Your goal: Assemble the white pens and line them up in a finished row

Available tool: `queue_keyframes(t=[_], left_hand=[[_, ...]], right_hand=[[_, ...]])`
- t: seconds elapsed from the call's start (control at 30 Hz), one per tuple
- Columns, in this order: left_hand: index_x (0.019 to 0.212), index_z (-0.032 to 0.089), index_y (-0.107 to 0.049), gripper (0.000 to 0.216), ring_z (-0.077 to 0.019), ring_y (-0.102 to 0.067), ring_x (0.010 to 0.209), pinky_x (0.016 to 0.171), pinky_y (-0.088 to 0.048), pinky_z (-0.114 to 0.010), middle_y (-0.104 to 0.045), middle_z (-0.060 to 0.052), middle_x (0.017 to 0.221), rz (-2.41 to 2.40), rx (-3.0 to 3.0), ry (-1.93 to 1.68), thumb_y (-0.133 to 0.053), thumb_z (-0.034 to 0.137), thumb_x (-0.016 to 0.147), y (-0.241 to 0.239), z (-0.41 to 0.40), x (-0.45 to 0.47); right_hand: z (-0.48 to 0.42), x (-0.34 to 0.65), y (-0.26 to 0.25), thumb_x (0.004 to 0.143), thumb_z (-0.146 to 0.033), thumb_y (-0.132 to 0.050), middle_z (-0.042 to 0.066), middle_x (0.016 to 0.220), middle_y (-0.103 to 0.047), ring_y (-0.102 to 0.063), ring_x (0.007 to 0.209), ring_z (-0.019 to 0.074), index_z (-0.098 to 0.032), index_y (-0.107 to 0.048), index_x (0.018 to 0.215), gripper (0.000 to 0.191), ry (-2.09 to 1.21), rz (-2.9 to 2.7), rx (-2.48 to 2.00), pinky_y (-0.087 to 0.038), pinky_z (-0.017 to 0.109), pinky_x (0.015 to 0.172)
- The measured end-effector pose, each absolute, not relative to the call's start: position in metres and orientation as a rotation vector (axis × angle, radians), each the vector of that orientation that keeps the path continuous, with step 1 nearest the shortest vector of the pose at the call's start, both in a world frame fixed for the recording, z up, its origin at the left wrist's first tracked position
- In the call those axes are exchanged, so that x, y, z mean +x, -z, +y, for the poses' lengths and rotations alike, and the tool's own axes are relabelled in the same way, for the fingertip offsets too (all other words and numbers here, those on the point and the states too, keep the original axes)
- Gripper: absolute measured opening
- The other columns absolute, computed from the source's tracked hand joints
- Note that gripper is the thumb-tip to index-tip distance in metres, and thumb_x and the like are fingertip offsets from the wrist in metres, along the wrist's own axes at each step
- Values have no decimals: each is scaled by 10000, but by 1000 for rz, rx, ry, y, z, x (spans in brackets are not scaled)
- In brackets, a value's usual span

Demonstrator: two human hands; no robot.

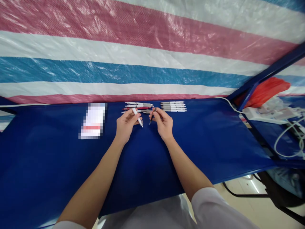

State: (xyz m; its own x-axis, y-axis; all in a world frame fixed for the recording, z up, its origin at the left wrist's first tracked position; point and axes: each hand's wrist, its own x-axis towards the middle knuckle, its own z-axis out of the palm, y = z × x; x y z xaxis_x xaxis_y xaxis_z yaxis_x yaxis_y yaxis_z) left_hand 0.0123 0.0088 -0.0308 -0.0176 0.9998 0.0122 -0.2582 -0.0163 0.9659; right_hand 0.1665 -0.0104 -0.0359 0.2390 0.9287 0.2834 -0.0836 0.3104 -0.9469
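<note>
Between the thumb and fingers of my left hand point(125, 124) is a white pen barrel point(137, 117), tilted with its clear-looking end down to the right. My right hand point(165, 123) pinches a slim dark pen part point(152, 119), its thin tip pointing down; whether a refill sits in it I cannot make out. The two pieces are apart, a small gap between them above the blue table. Just behind my hands lies a group of pens point(139, 106), white and grey with a red one point(126, 108), partly hidden by my fingers. To their right, several white pens with grey grips point(173, 106) lie side by side.
A pixelated white rectangle point(93, 119) lies left on the blue tabletop point(59, 165). Striped plastic sheeting point(143, 57) hangs behind. At right are a blue frame post point(247, 95), a white power strip point(264, 116), cables point(277, 143) and a red bag point(267, 90).
</note>
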Motion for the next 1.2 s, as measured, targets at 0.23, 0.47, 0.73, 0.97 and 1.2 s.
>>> queue_keyframes(t=[0.23, 0.47, 0.73, 0.97, 1.2], left_hand=[[1007, 175, -715, 393, -176, -717, 730, 714, -619, -337, -728, -28, 846, 1023, 1031, -1352, -838, 353, 680, 30, 9, 12], [1010, 178, -707, 403, -179, -718, 735, 737, -615, -352, -733, -36, 865, 1027, 1041, -1337, -839, 358, 675, 29, 9, 12], [1018, 177, -711, 393, -174, -712, 739, 729, -615, -347, -729, -37, 874, 1010, 1025, -1340, -839, 326, 678, 30, 9, 12], [970, 184, -715, 365, -163, -700, 714, 735, -613, -364, -715, -20, 832, 957, 917, -1345, -850, 338, 668, 26, 8, 10], [968, 195, -728, 367, -156, -690, 717, 741, -601, -353, -717, -24, 856, 933, 887, -1337, -859, 323, 650, 23, 9, 7]], right_hand=[[-20, 165, 24, 918, -380, -552, 10, 954, -726, -677, 892, 177, -293, -727, 957, 199, -691, -1264, -1032, -559, 346, 894], [-25, 167, 14, 904, -382, -567, 7, 961, -728, -674, 940, 187, -298, -732, 928, 187, -735, -1257, -1053, -540, 354, 944], [-12, 164, 25, 817, -419, -671, -5, 891, -731, -694, 762, 140, -262, -700, 1019, 257, -1012, -860, -981, -610, 306, 720], [-2, 176, 30, 747, -413, -741, 0, 907, -725, -700, 740, 138, -233, -685, 1003, 318, -1165, -619, -994, -629, 312, 650], [-1, 178, 31, 733, -398, -759, 1, 901, -724, -701, 731, 137, -230, -685, 996, 320, -1187, -590, -975, -627, 302, 637]])
